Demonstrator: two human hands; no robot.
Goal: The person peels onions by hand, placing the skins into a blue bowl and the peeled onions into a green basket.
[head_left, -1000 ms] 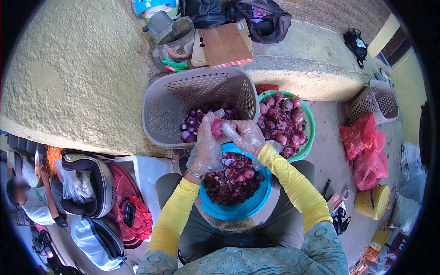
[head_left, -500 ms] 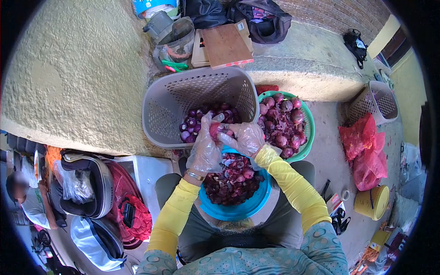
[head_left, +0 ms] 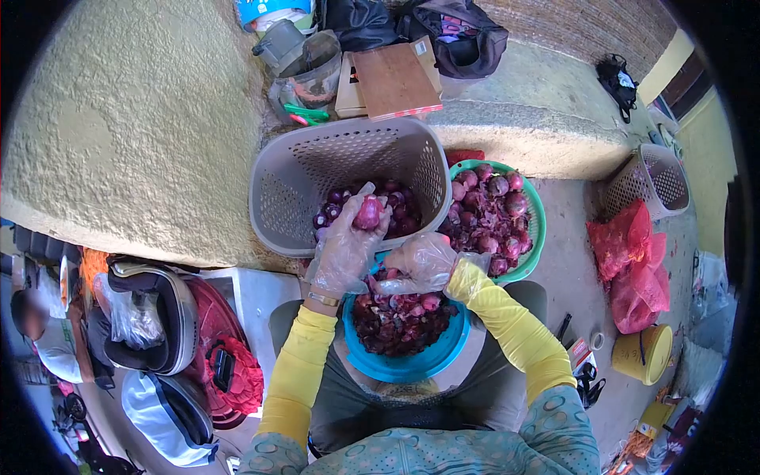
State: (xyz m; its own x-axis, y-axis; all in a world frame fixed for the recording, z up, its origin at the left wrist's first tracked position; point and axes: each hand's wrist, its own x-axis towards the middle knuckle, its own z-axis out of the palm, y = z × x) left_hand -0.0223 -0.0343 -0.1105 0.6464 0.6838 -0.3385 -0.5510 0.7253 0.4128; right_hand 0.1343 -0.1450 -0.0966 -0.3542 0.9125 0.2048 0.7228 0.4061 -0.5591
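A red onion [head_left: 368, 214] rests in the fingers of my left hand [head_left: 347, 245], over the front rim of the grey perforated basket [head_left: 273, 170]. My right hand [head_left: 423, 263] is closed and lower, above the blue basin [head_left: 376, 366]; whatever it grips is hidden. Thin clear plastic gloves cover both hands. Dark onion skins [head_left: 400, 328] fill the basin between the knees. Inside the grey basket lie several shiny purple onions [head_left: 408, 210]. To the right, a green basket [head_left: 540, 229] holds onions with dry skins and loose peel.
Behind the grey basket are a brown board [head_left: 396, 79] and plastic tubs [head_left: 317, 71] on a ledge. Red mesh sacks [head_left: 633, 269] and a yellow bucket [head_left: 641, 352] stand at right. Bags [head_left: 154, 317] lie at left, with another person [head_left: 59, 340] beyond.
My hands have moved apart. The left has turned up with the onion, now plainly visible in its fingers, while the right has dropped toward the blue basin.
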